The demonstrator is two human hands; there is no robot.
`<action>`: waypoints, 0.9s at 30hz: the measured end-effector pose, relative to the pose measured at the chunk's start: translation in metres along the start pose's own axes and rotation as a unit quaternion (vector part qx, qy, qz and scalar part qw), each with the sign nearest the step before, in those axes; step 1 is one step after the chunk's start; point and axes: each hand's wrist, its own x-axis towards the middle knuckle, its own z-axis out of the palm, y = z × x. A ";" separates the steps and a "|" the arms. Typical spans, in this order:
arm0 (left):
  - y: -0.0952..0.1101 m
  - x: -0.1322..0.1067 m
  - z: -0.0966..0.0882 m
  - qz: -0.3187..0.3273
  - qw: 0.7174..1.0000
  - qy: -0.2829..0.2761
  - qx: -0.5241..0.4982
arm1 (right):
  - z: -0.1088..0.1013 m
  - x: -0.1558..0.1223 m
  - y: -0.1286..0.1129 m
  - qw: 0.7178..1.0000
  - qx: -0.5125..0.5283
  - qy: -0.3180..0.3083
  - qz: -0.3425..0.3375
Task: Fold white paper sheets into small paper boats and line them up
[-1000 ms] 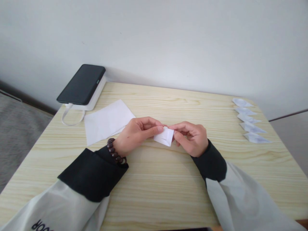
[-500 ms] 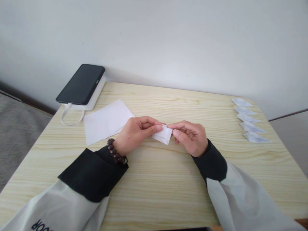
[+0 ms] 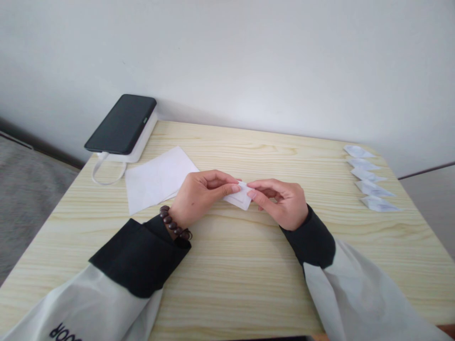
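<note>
A small piece of folded white paper [image 3: 242, 198] is held above the middle of the wooden table, with crease lines and layered edges showing. My left hand [image 3: 204, 192] pinches its left upper part between thumb and fingers; a dark beaded bracelet circles that wrist. From the other side, my right hand [image 3: 279, 201] grips the paper's right edge, thumb on the near face and index finger along the top. The remaining fingers of both hands are curled and partly hidden behind.
White paper sheets [image 3: 156, 180] lie left of my hands. Behind them a black device with a screen [image 3: 122, 124] rests on a white box [image 3: 142, 142], with a white cable [image 3: 95, 173] looping out. Several folded white paper pieces [image 3: 371, 188] line the table's [image 3: 241, 279] right side.
My right thumb has moved left and up onto the face of the folded paper, near its right edge. The left hand keeps its pinch almost unmoved.
</note>
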 end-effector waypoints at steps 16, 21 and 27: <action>0.000 -0.001 0.000 0.007 0.999 0.027 0.043 | 0.005 0.003 0.004 0.999 0.033 0.009 0.014; -0.001 -0.001 0.000 0.015 0.998 0.028 0.046 | 0.007 0.003 0.005 0.994 0.096 -0.019 0.052; -0.001 -0.002 0.001 0.006 0.999 0.027 0.047 | 0.007 0.002 0.005 0.992 0.108 -0.027 0.063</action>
